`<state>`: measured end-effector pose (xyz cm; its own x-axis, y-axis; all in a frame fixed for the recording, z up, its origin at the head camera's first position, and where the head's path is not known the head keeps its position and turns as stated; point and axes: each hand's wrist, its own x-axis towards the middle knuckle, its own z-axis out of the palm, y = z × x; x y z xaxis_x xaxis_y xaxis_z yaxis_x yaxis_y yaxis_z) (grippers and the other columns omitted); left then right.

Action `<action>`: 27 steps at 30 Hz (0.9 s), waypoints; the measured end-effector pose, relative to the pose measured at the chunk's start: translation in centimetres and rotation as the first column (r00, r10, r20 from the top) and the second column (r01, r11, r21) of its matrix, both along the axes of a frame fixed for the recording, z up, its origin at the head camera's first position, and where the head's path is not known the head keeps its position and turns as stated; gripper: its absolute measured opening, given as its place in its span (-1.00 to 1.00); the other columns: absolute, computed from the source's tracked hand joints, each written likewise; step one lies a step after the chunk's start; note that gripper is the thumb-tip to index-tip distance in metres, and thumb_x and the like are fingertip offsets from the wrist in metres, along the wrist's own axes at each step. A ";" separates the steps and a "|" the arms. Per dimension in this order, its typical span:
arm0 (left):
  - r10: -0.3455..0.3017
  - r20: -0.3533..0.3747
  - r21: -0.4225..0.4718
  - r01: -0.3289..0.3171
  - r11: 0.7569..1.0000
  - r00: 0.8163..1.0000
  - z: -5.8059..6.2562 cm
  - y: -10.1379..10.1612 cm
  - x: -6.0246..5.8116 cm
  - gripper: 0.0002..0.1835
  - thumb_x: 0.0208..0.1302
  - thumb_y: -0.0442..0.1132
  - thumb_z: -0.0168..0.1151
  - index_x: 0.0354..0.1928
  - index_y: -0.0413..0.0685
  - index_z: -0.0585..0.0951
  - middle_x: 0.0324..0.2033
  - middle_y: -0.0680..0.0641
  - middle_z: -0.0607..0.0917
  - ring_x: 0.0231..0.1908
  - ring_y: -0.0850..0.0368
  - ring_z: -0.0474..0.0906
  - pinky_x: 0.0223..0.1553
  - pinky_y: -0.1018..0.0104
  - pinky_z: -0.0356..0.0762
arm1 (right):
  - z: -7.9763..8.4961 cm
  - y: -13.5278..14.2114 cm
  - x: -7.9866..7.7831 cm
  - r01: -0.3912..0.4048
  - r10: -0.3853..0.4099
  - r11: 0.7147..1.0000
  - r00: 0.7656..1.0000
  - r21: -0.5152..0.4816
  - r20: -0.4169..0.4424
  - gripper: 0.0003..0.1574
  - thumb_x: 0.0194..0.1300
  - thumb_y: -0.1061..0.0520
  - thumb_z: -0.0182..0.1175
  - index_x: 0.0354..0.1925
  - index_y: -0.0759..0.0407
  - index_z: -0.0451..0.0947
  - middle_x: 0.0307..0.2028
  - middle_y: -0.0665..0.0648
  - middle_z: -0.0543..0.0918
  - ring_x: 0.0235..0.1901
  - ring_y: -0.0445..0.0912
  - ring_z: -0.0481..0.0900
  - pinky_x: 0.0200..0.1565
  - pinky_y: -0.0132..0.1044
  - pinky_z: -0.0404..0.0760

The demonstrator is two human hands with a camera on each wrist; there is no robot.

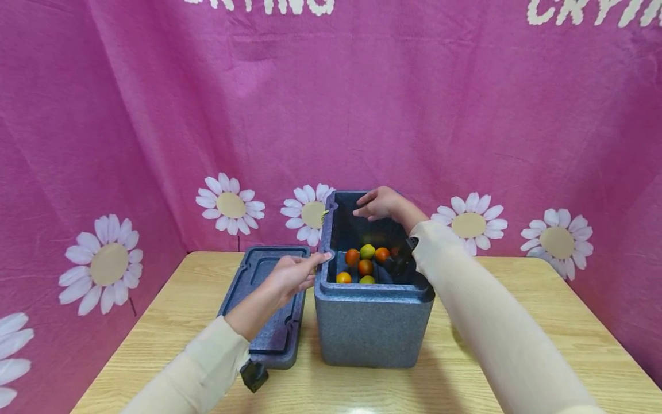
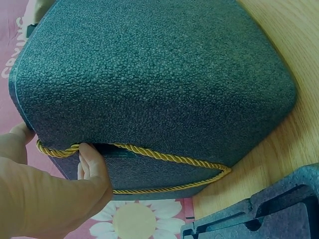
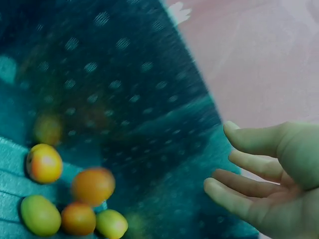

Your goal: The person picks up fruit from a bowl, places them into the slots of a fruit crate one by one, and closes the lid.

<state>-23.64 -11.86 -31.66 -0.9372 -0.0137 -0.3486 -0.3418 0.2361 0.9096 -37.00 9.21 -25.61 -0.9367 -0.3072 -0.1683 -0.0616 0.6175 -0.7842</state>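
A dark grey foam box (image 1: 369, 330) stands uncovered on the table, several tomatoes (image 1: 365, 267) in orange, yellow and green lying on its floor. My left hand (image 1: 289, 276) grips the box's left wall, thumb at the rim and fingers on the outside. In the left wrist view those fingers lie at a gold twisted cord (image 2: 172, 156) strung along that wall. Over the far part of the box is my right hand (image 1: 383, 204), fingers loosely spread and holding nothing. One orange tomato (image 3: 93, 185) looks blurred in the right wrist view, below the hand among the others.
The box's grey lid (image 1: 274, 336) lies flat on the wooden table (image 1: 522, 322), left of the box. A pink cloth (image 1: 362, 103) with white daisies hangs behind the table and along both sides.
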 end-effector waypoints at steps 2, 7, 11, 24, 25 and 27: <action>0.001 0.007 0.002 -0.001 1.000 1.000 0.0 0.1 0.0 -0.15 0.24 0.13 0.28 0.35 -0.36 0.30 0.35 -0.28 0.43 0.31 -0.13 0.47 0.37 0.06 0.40 | 0.7 0.3 0.3 -0.012 0.012 1.000 1.000 -0.015 -0.008 -0.39 0.39 0.16 0.16 0.32 0.40 0.35 0.28 0.42 0.48 0.29 0.25 0.47 0.34 -0.01 0.47; 0.008 0.017 0.015 -0.008 1.000 1.000 0.2 0.1 0.0 -0.16 0.25 0.11 0.29 0.35 -0.36 0.29 0.36 -0.28 0.42 0.32 -0.12 0.46 0.37 0.07 0.40 | 3.3 1.6 1.5 -0.040 0.038 0.998 0.998 -0.042 -0.041 -0.41 0.40 0.10 0.16 0.32 0.30 0.38 0.29 0.36 0.49 0.29 0.23 0.47 0.36 0.00 0.45; 0.008 0.022 0.007 -0.008 1.000 1.000 0.2 0.1 0.0 -0.16 0.24 0.12 0.29 0.35 -0.35 0.30 0.36 -0.27 0.42 0.32 -0.12 0.46 0.37 0.06 0.39 | 4.5 3.3 2.7 -0.060 0.057 0.998 0.995 -0.023 -0.084 -0.42 0.39 0.07 0.18 0.30 0.26 0.40 0.27 0.34 0.52 0.25 0.19 0.52 0.36 0.03 0.46; -0.005 0.015 0.010 0.005 1.000 1.000 0.1 0.0 0.1 -0.15 0.25 0.13 0.28 0.36 -0.35 0.29 0.37 -0.28 0.40 0.34 -0.13 0.44 0.38 0.06 0.38 | 1.8 10.6 6.7 -0.019 0.042 0.996 0.966 0.090 -0.255 -0.44 0.35 0.01 0.23 0.19 0.30 0.50 0.08 0.32 0.68 -0.10 -0.14 0.68 0.11 -0.18 0.67; -0.007 0.013 0.012 0.006 1.000 1.000 0.1 0.0 0.1 -0.15 0.24 0.12 0.28 0.35 -0.35 0.29 0.38 -0.27 0.40 0.34 -0.13 0.44 0.38 0.07 0.39 | 1.4 11.1 7.0 -0.017 0.041 0.996 0.963 0.092 -0.265 -0.45 0.35 0.02 0.24 0.18 0.31 0.50 0.07 0.32 0.68 -0.12 -0.16 0.69 0.08 -0.22 0.69; -0.007 0.011 0.010 0.007 1.000 1.000 0.1 0.1 0.1 -0.15 0.24 0.13 0.28 0.35 -0.35 0.29 0.37 -0.27 0.39 0.34 -0.13 0.44 0.38 0.07 0.39 | 0.5 12.1 7.5 -0.015 0.042 0.995 0.957 0.097 -0.286 -0.47 0.34 0.04 0.25 0.16 0.34 0.51 0.03 0.34 0.69 -0.18 -0.23 0.70 -0.02 -0.36 0.69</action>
<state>-23.53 -11.78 -31.59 -0.9333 -0.0038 -0.3591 -0.3503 0.2296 0.9081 -29.47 21.30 -25.07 -0.9406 -0.3304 0.0777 -0.2947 0.6814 -0.6700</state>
